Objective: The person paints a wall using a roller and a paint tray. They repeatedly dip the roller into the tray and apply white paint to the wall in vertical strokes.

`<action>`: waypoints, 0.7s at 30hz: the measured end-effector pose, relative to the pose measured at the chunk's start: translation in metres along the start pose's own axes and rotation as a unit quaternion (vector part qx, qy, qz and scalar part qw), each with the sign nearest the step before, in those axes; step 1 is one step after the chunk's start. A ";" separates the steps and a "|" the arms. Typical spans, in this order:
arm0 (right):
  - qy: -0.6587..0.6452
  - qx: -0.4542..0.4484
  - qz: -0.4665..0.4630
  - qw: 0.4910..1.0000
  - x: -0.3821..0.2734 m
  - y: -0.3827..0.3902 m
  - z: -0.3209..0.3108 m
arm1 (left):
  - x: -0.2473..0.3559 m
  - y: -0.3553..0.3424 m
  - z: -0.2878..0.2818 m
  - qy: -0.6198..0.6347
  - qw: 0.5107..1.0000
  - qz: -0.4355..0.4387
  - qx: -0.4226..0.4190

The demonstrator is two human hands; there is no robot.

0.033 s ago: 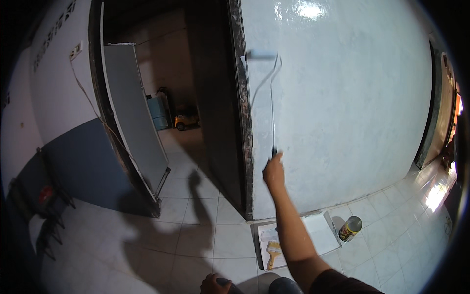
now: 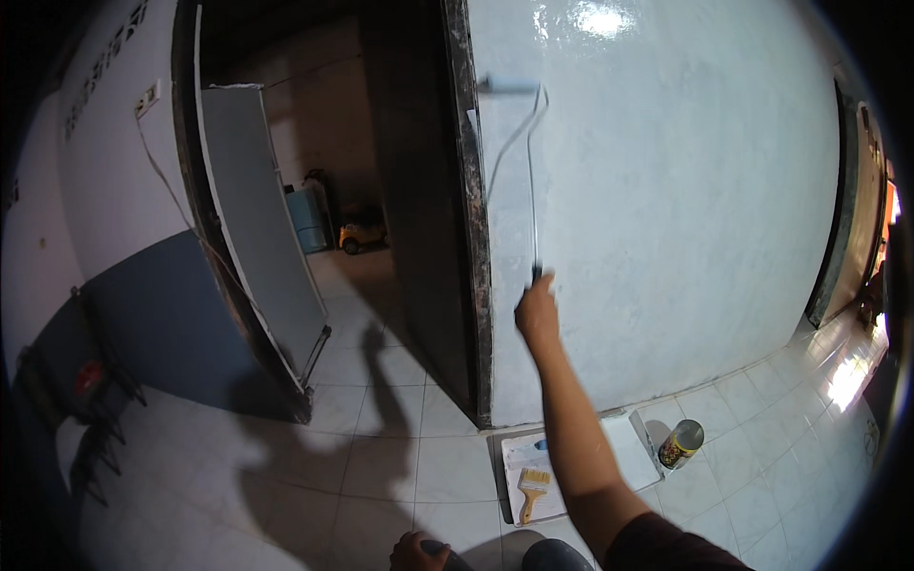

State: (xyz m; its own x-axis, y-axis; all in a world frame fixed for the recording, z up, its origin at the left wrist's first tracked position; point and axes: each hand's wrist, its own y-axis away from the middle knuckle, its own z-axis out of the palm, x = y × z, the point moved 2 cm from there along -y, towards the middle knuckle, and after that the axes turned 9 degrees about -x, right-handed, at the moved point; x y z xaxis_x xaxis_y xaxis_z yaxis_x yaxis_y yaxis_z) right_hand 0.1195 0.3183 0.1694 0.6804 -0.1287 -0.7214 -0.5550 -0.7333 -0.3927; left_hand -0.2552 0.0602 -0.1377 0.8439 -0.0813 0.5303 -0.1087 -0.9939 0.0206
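My right hand (image 2: 538, 312) is closed around the dark handle of a paint roller (image 2: 532, 190), my arm stretched up toward the wall. Its thin metal rod rises to a light-blue roller sleeve (image 2: 511, 86), slightly blurred, against the pale painted wall (image 2: 666, 209) beside the dark door frame (image 2: 466, 152). Low in the picture, my left hand (image 2: 409, 552) rests by my knee with no tool in it; its fingers are loosely spread and partly cut off by the lower edge.
Below my right arm, a white paint tray (image 2: 628, 452) lies on the tiled floor (image 2: 457, 466), with a yellow-handled paintbrush (image 2: 533, 490) on it. A tin can (image 2: 682, 443) stands beside it. At left are a doorway, a grey door panel (image 2: 257, 209) and chairs (image 2: 95, 400).
My right hand and the paint roller have moved a little upward along the wall, beside the door frame. My left hand, the tray, the brush and the can stay put.
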 end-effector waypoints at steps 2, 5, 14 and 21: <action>0.004 0.054 -0.035 0.998 -0.037 -0.055 -0.051 | 0.021 -0.002 -0.021 0.007 0.999 -0.032 -0.024; 0.011 0.042 -0.043 0.998 -0.077 -0.091 -0.107 | -0.007 -0.009 0.015 0.019 1.000 -0.014 -0.008; -0.002 -0.053 0.042 0.998 0.125 0.064 0.064 | 0.015 -0.026 0.002 0.009 0.999 -0.006 -0.042; 0.003 -0.198 0.216 0.956 0.247 0.229 0.145 | -0.027 -0.015 0.016 0.008 0.999 0.042 0.033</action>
State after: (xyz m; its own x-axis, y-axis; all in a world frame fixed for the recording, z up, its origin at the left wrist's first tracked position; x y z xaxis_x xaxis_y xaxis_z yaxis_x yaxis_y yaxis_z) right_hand 0.0909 0.2154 -0.1814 0.4318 -0.4792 -0.7641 -0.5615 -0.8058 0.1881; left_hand -0.2683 0.0757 -0.1656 0.8249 -0.1643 0.5408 -0.1440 -0.9863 -0.0801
